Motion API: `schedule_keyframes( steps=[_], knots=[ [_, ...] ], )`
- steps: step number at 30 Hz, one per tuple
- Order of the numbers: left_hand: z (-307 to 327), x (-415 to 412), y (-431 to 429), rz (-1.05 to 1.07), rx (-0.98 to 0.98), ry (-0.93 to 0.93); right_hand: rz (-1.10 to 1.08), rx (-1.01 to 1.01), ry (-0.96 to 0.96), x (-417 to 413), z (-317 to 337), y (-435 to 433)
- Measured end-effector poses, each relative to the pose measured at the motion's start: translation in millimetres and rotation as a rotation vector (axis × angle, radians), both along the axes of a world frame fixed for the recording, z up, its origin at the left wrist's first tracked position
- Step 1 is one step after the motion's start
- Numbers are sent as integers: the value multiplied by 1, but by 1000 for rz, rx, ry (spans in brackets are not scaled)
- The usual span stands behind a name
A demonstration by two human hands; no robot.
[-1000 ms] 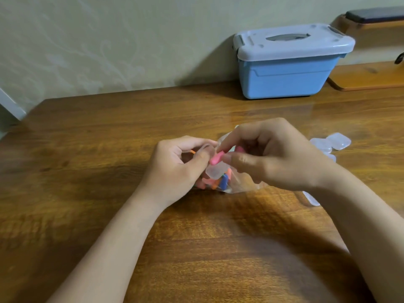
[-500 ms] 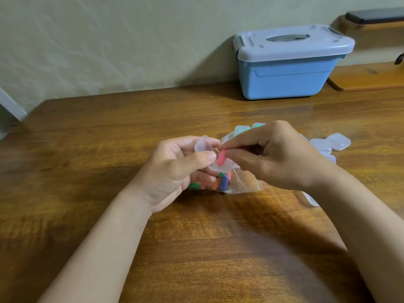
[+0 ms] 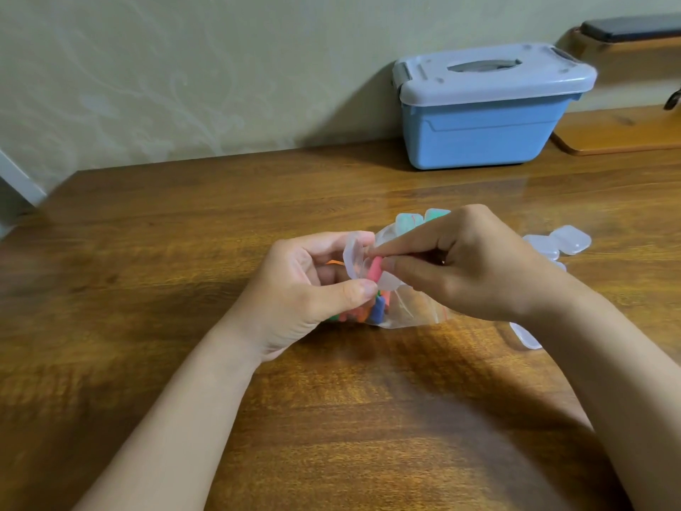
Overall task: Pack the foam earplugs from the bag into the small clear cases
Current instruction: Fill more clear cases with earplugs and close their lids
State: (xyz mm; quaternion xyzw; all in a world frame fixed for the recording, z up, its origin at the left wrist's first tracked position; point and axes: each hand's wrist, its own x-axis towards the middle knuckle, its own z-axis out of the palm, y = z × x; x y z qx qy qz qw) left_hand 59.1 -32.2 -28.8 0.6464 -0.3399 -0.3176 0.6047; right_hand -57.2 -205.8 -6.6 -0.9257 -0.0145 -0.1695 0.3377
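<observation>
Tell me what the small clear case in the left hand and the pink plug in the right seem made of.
The small clear case: thin, rigid-looking plastic, translucent and slightly frosted; colours behind show through it. The pink cylindrical earplug: probably soft foam, matte with no glint; surface too blurred to confirm.

Glossy wooden table (image 3: 184,252), clear plastic case (image 3: 353,257), foam earplug (image 3: 375,269).

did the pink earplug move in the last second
Yes. The pink earplug, pinched by the right hand, shifted slightly right, toward the blue box, and turned upright at the clear case in the left hand.
</observation>
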Motion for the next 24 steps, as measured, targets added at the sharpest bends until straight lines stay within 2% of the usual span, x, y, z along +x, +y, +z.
schedule_keyframes(
  steps=[7, 13, 17, 20, 24],
  knots=[
    [-1, -1, -2, -25, 44, -21, -103, -73, 50, 1, -1, 0],
    [0, 1, -1, 8, 24, 14, -215, 185, -12, 3, 1, -9],
    [-1, 2, -3, 29, 1, 39, -183, 384, -3, 0, 5, -11],
    [-1, 3, -3, 48, -52, 117, -152, 415, -16, -2, 6, -7],
    [2, 3, -3, 45, -117, 334, -174, 355, -66, -1, 5, -6]
  ],
)
